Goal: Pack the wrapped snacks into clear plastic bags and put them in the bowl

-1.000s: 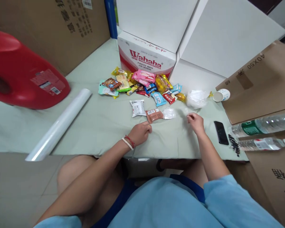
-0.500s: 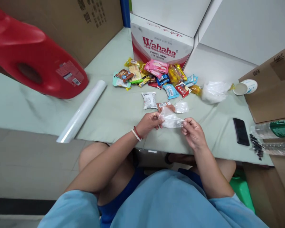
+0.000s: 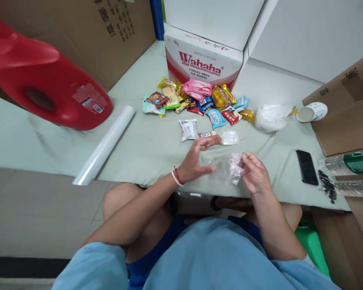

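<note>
Landmark: brown packet, lying on the cloth-covered table.

Clear bag: in front of the landmark and to its right, thin and crumpled, raised in the right hand. Right thumb and fingers pinched together on the bag's right edge.

Left hand: just in front of the landmark, thumb and fingers spread wide. Fingertips overlap the landmark in view; contact cannot be told. Thumb close to the bag's left side; contact there also unclear.

White packet: at the landmark's left end. Crumpled clear plastic: at its right end. Snack pile: behind it. Phone: well to its right. White roll: well to its left.
</note>
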`<state>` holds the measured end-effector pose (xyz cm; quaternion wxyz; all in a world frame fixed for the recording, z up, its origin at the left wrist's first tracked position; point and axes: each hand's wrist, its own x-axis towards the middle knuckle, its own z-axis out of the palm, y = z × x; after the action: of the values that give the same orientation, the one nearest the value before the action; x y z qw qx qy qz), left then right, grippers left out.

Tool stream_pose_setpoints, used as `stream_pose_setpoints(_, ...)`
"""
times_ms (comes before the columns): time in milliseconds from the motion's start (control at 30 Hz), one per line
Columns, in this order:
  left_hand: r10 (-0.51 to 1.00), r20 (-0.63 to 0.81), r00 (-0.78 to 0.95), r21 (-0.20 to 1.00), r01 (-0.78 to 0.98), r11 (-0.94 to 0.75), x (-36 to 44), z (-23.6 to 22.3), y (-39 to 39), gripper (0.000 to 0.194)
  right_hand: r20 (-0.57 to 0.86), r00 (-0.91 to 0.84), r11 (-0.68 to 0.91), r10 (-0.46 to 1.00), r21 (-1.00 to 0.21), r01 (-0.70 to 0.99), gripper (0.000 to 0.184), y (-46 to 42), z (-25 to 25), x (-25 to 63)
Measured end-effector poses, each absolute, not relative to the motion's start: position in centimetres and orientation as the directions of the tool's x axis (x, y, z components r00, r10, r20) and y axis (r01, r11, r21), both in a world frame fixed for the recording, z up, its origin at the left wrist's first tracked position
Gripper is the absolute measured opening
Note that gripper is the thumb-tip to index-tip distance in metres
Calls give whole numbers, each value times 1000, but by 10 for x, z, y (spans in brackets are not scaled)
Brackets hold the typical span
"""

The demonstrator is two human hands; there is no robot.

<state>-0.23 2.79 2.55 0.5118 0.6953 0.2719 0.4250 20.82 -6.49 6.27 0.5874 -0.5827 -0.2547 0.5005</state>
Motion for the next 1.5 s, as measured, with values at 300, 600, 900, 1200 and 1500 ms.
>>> stream_pose_setpoints(300, 871, 44, 490, 999, -34, -32, -12, 25, 32, 28, -368, 386, -268, 846, -919, -288, 45, -64, 78, 215)
stream_pose_setpoints(600, 989, -53, 141, 998, -13, 56, -28, 36, 61, 41, -418, 330, -329, 847, -898, -293, 43, -74, 62, 220)
stream_pose_setpoints(900, 838, -79, 540, 665, 655, -359, 0, 18, 24, 10, -322, 295, -276, 899, -943, -188, 41, -78, 59, 199)
stream_pose_setpoints(1200, 906, -160, 392, 981, -43, 191, -30, 22, 64, 24, -319, 428, -299, 846, -947, -115, 42, -98, 52, 242)
stream_pose_setpoints(1500, 892, -314, 325, 917, -139, 373, -42, 22, 73, 37, -339, 464, -371, 819, -929, -24, 46, -120, 37, 274)
